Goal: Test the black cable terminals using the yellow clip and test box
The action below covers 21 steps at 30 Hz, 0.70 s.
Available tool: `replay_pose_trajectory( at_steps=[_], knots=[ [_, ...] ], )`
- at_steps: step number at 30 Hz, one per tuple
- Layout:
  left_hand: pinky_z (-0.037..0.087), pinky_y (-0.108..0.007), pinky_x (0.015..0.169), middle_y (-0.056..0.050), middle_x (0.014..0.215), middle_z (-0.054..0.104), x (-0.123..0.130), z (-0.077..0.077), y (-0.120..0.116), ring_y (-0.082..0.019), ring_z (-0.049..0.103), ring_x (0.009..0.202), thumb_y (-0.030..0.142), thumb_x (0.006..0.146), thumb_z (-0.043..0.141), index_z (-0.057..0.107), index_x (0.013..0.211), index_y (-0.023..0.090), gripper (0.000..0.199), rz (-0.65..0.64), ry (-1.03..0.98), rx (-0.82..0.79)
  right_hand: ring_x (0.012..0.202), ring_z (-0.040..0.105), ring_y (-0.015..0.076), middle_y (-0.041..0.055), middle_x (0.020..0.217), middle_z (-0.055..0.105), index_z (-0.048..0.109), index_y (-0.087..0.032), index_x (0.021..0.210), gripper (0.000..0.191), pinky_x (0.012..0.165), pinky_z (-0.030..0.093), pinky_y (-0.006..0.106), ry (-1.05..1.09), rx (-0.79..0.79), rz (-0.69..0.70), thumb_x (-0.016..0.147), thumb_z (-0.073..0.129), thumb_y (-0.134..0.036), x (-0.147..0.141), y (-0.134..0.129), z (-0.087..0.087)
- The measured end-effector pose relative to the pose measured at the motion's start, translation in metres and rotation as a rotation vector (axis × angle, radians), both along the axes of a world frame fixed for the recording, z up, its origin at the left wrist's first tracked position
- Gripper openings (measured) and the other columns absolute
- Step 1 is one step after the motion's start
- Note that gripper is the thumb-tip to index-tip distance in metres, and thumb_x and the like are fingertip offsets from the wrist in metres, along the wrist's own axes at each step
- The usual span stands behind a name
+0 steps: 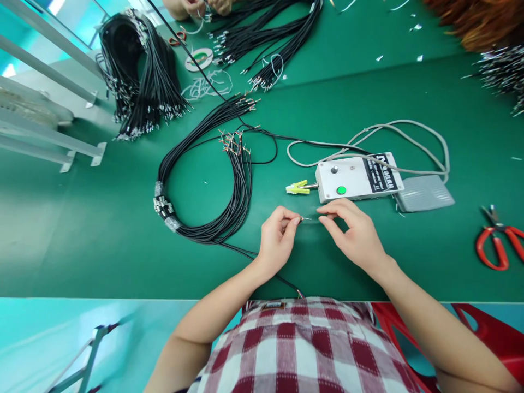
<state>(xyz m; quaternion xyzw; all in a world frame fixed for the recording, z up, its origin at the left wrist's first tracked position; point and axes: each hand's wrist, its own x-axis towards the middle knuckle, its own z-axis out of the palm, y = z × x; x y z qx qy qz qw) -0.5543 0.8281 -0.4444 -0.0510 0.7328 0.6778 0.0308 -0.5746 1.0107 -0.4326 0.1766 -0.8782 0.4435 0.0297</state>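
My left hand (pixel 278 238) pinches the end of a black cable, and thin bare wire tips (pixel 306 219) stick out to the right of its fingertips. Just right of those tips, my right hand (pixel 352 232) has thumb and forefinger apart, with nothing visible between them. Behind both hands lies a white control box (pixel 355 177) with a green button and a yellow-green clip (pixel 298 188) at its left end. A looped bundle of black cables (pixel 204 232) lies left of my left hand, its stripped ends toward the back.
Red-handled pliers (pixel 500 246) lie at the right, near a grey foot pedal (pixel 426 194). More black cables (pixel 139 71) are heaped at the back left. Another person's hands (pixel 207 7) work at the far edge. Brown wires (pixel 487 22) are back right.
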Motion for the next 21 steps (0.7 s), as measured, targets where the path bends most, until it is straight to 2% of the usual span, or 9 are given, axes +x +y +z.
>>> replay_pose_trajectory(
  at_steps=[2, 5, 9, 11, 13, 15, 17, 19, 21],
  knots=[
    [0.04, -0.022, 0.053, 0.001, 0.074, 0.059, -0.002, 0.001, -0.003, -0.009, 0.051, 0.058, 0.03, 0.094, 0.058, 0.057, 0.086, 0.019, 0.013, -0.026, 0.067, -0.084, 0.097, 0.066, 0.0208, 0.0069, 0.111, 0.071, 0.066, -0.021, 0.113, 0.022, 0.085, 0.044, 0.036, 0.162, 0.194, 0.035, 0.096, 0.06, -0.034, -0.002, -0.001, 0.006],
    [0.047, -0.025, 0.065, -0.002, 0.081, 0.06, -0.004, 0.003, -0.008, -0.014, 0.057, 0.071, 0.024, 0.096, 0.053, 0.056, 0.086, 0.02, 0.011, -0.082, 0.2, -0.261, 0.093, 0.065, 0.0193, 0.0041, 0.102, 0.075, 0.07, -0.02, 0.103, 0.018, 0.083, 0.038, 0.036, 0.345, 0.421, 0.14, 0.098, 0.057, -0.033, -0.008, -0.01, 0.011],
    [0.048, -0.03, 0.075, -0.005, 0.086, 0.061, -0.009, 0.004, -0.02, -0.019, 0.058, 0.082, 0.018, 0.096, 0.047, 0.056, 0.085, 0.022, 0.014, -0.207, 0.358, -0.522, 0.08, 0.062, 0.0156, 0.0007, 0.085, 0.075, 0.071, -0.021, 0.086, 0.028, 0.078, 0.033, 0.035, 0.443, 0.563, 0.234, 0.102, 0.048, -0.024, -0.017, -0.022, 0.009],
    [0.048, -0.031, 0.076, -0.006, 0.087, 0.061, -0.014, 0.002, -0.026, -0.02, 0.058, 0.083, 0.017, 0.095, 0.046, 0.057, 0.085, 0.022, 0.015, -0.243, 0.38, -0.569, 0.079, 0.061, 0.0159, 0.0009, 0.082, 0.075, 0.071, -0.02, 0.084, 0.029, 0.077, 0.032, 0.035, 0.468, 0.611, 0.249, 0.102, 0.047, -0.022, -0.023, -0.026, 0.009],
    [0.047, -0.03, 0.074, -0.005, 0.085, 0.061, -0.022, -0.002, -0.031, -0.019, 0.058, 0.08, 0.018, 0.095, 0.047, 0.056, 0.084, 0.021, 0.014, -0.218, 0.355, -0.536, 0.083, 0.06, 0.0174, 0.002, 0.085, 0.075, 0.071, -0.019, 0.088, 0.026, 0.077, 0.031, 0.036, 0.478, 0.648, 0.242, 0.101, 0.049, -0.024, -0.033, -0.028, 0.011],
    [0.045, -0.028, 0.068, -0.004, 0.082, 0.061, -0.031, -0.005, -0.037, -0.016, 0.058, 0.074, 0.02, 0.094, 0.05, 0.056, 0.083, 0.02, 0.013, -0.153, 0.284, -0.442, 0.094, 0.059, 0.0207, 0.0047, 0.099, 0.075, 0.07, -0.018, 0.099, 0.017, 0.079, 0.03, 0.038, 0.472, 0.689, 0.22, 0.099, 0.055, -0.026, -0.046, -0.031, 0.015],
    [0.041, -0.025, 0.06, -0.002, 0.078, 0.06, -0.04, -0.008, -0.041, -0.013, 0.055, 0.064, 0.021, 0.093, 0.053, 0.055, 0.082, 0.019, 0.012, -0.101, 0.196, -0.34, 0.106, 0.055, 0.0252, 0.0078, 0.11, 0.074, 0.069, -0.017, 0.107, 0.017, 0.081, 0.03, 0.04, 0.46, 0.743, 0.214, 0.094, 0.061, -0.026, -0.061, -0.034, 0.018],
    [0.036, -0.023, 0.055, 0.0, 0.075, 0.06, -0.048, -0.009, -0.044, -0.01, 0.051, 0.057, 0.022, 0.092, 0.055, 0.054, 0.081, 0.018, 0.012, -0.075, 0.134, -0.272, 0.11, 0.053, 0.0281, 0.0092, 0.107, 0.074, 0.069, -0.018, 0.103, 0.013, 0.082, 0.03, 0.042, 0.435, 0.809, 0.238, 0.092, 0.063, -0.023, -0.076, -0.037, 0.018],
    [0.032, -0.022, 0.052, 0.001, 0.072, 0.058, -0.054, -0.009, -0.047, -0.009, 0.048, 0.054, 0.022, 0.09, 0.057, 0.053, 0.079, 0.018, 0.012, -0.066, 0.107, -0.244, 0.105, 0.054, 0.028, 0.0089, 0.095, 0.075, 0.069, -0.019, 0.092, 0.009, 0.082, 0.03, 0.042, 0.4, 0.857, 0.263, 0.092, 0.06, -0.018, -0.086, -0.04, 0.014]
  ],
)
